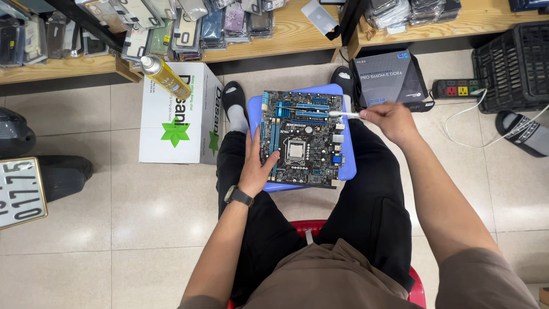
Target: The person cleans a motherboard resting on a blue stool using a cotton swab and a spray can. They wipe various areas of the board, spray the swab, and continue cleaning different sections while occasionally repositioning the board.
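The motherboard [302, 139] lies flat on a blue pad [350, 166] across the seated person's lap. The left hand [256, 169] steadies the board's left edge, its grip clamped there with the thumb on the top face. The right hand [392, 119], right of the board, has its grip clamped on a slim metal tool [345, 114] whose tip meets the upper right edge. Left of the board stands a white carton [180, 123] bearing a yellow spray can [164, 74]. Judged step: working the board's surface with the tool; the next stroke calls for a steady board.
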